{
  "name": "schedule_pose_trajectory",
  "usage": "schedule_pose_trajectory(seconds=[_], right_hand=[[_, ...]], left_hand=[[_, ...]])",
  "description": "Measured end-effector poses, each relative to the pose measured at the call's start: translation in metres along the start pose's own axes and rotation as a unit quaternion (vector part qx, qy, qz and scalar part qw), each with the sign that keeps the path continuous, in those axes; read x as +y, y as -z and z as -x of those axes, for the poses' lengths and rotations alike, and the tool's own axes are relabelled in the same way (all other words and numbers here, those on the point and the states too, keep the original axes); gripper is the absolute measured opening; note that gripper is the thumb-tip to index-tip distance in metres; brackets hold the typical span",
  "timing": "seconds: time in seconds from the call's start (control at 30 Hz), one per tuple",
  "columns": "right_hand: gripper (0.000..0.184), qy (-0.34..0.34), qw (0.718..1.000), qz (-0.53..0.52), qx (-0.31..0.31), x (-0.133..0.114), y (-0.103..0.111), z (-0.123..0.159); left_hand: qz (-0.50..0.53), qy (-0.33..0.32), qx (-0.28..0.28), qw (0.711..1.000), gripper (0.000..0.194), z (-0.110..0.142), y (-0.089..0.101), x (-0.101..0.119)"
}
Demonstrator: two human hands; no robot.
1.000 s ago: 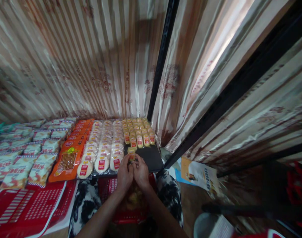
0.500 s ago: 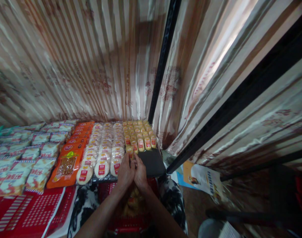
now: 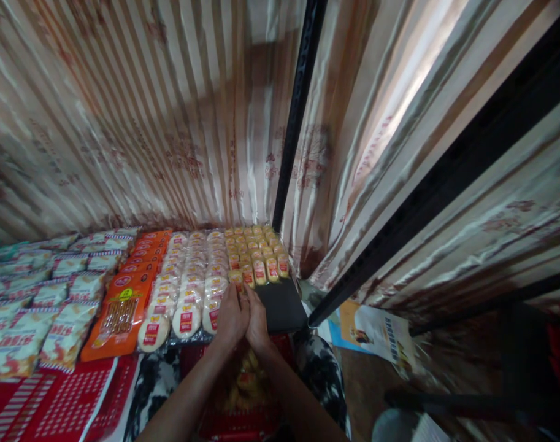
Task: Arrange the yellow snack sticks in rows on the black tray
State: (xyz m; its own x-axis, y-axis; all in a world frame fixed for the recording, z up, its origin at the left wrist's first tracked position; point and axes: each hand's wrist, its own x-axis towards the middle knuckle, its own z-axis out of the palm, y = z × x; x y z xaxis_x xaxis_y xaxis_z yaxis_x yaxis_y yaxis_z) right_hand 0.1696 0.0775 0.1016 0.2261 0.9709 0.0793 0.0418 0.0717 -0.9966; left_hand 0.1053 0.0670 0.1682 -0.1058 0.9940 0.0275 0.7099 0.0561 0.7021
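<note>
My left hand (image 3: 232, 316) and my right hand (image 3: 257, 318) are side by side, fingers closed and pointing forward. Between and just past the fingertips is a small yellow snack packet (image 3: 235, 278) at the front left of several rows of matching yellow packets (image 3: 259, 270). The fingertips partly cover its lower end. Both hands are low over the dark shelf (image 3: 284, 307). Left of them, round white wrapped crackers (image 3: 186, 320) lie in overlapping columns.
Orange snack bags (image 3: 121, 307) and pale blue-white bags (image 3: 24, 341) fill the left. A red basket (image 3: 240, 423) between my legs holds more yellow packets (image 3: 247, 383). Another red basket (image 3: 72, 393) stands left. A black post (image 3: 300, 110) rises behind, before striped curtains (image 3: 192, 92).
My hands have stayed together at the front of the yellow rows, shifting slightly. The yellow packet at my fingertips now sits closer in line with its neighbours. The view has tilted a little.
</note>
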Motion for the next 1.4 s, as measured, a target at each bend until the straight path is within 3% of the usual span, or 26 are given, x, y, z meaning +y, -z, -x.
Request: schedule_pose_trajectory(seconds=[0.2,0.43,0.73,1.1,1.4], right_hand=[[0.042,-0.007,1.000,-0.002,0.007,-0.010,0.000,0.000],[0.042,0.028,0.999,0.041,-0.011,0.001,-0.003,-0.007],[0.043,0.049,0.997,0.052,-0.010,0.009,-0.005,-0.012],[0.039,0.030,0.999,0.044,-0.010,0.006,-0.006,-0.012],[0.035,0.049,0.998,0.042,-0.006,0.010,-0.004,-0.018]], left_hand=[[0.044,-0.002,0.019,0.999,0.046,-0.001,-0.004,0.000],[0.091,-0.002,0.038,0.995,0.039,-0.004,-0.001,0.001],[0.086,-0.011,0.034,0.996,0.036,-0.005,-0.002,-0.001],[0.111,0.014,-0.012,0.994,0.037,-0.004,0.002,0.002],[0.133,0.007,-0.010,0.991,0.037,-0.008,0.002,0.005]])
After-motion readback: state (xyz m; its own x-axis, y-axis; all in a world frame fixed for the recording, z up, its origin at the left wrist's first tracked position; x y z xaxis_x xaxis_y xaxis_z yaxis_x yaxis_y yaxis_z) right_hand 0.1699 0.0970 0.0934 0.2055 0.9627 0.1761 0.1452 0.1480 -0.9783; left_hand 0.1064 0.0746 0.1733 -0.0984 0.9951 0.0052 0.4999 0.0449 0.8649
